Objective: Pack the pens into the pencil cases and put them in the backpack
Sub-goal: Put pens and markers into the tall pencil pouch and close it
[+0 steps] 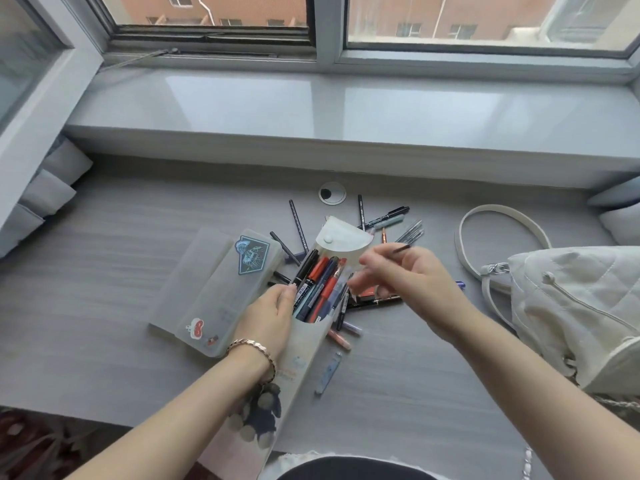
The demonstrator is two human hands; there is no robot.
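Dark pen (401, 250) pinched in right hand (414, 284) fingers (374, 262), beside pencil case (341, 240) flap.

Matt woodgrain desk (104, 271), glossy sill (311, 105), frosted plastic box (207, 292) and pouch (304, 344), quilted leather-look backpack (571, 299), shiny metal bracelet (252, 346).
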